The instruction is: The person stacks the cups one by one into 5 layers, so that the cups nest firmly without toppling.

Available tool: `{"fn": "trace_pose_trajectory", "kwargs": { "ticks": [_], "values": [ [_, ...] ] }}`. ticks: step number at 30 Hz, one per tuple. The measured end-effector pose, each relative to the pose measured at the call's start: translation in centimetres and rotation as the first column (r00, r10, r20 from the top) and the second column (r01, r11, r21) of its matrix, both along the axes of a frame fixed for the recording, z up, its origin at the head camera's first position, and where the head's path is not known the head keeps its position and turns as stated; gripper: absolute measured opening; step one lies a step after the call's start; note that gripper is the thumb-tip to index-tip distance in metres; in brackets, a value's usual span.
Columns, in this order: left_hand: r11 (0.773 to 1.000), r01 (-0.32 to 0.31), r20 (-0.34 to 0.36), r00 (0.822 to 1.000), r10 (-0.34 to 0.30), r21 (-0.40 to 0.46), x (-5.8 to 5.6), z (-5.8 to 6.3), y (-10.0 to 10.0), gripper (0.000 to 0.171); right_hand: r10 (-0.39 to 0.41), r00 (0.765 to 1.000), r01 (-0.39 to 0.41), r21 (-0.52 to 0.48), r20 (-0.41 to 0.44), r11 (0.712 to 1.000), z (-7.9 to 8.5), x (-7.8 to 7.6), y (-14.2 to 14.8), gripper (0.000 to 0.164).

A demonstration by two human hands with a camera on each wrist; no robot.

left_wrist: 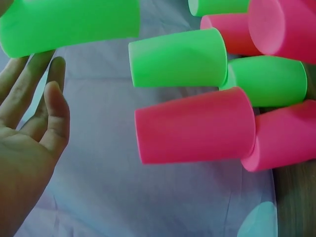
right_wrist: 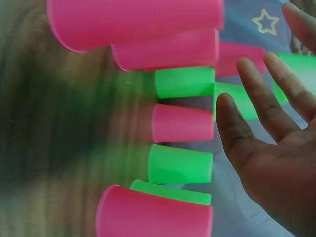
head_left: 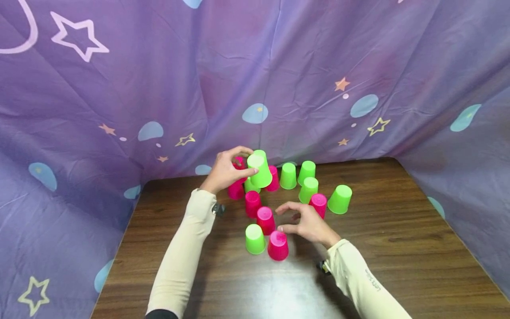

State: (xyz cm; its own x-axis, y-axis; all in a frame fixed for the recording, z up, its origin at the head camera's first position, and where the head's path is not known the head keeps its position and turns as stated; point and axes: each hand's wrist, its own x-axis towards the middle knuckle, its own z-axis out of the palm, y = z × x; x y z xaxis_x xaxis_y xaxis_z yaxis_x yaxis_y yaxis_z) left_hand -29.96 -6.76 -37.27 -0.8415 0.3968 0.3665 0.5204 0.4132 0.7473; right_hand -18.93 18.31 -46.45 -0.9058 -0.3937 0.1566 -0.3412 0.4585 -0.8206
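My left hand (head_left: pixel 223 172) holds an upside-down green cup (head_left: pixel 261 172) between thumb and fingers, raised above the table at the back of the group. Beside it, a pink cup (left_wrist: pixel 195 128) and a green cup (left_wrist: pixel 177 59) form an upper tier on a row of upturned cups, among them a green one (left_wrist: pixel 271 79). In the head view the held cup partly hides this stack. My right hand (head_left: pixel 308 223) hovers with its fingers apart and nothing in them. Nearest to it are a front pink cup (head_left: pixel 278 246), another pink cup (head_left: pixel 265 220) and a pink cup (head_left: pixel 318 204) partly behind the hand.
Several more upturned cups stand around: a green one (head_left: pixel 255 239) at front left, a green one (head_left: pixel 340 199) at right, and green ones (head_left: pixel 288 176) at the back. The wooden table (head_left: pixel 398 248) meets a purple patterned cloth (head_left: pixel 303 88) behind.
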Motion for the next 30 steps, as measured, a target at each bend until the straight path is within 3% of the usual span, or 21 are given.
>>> {"fn": "trace_pose_trajectory", "kwargs": {
  "ticks": [6,18,30],
  "values": [
    [1.000,0.002,-0.053,0.999,-0.001,0.010,-0.7,0.0,1.2,0.040,0.038,0.999,-0.038,0.003,0.024,0.999,-1.5,1.0,-0.3,0.042],
    [0.997,0.018,-0.019,1.000,-0.017,0.077,-1.8,0.1,3.4,0.041,0.018,1.000,-0.019,0.049,0.007,0.999,-2.9,2.3,-0.2,0.049],
    [0.990,-0.021,0.011,1.000,0.023,-0.137,-3.3,-0.2,5.4,0.047,-0.013,1.000,0.014,0.047,-0.011,0.999,-3.6,3.3,-0.3,0.047]
  ]
}}
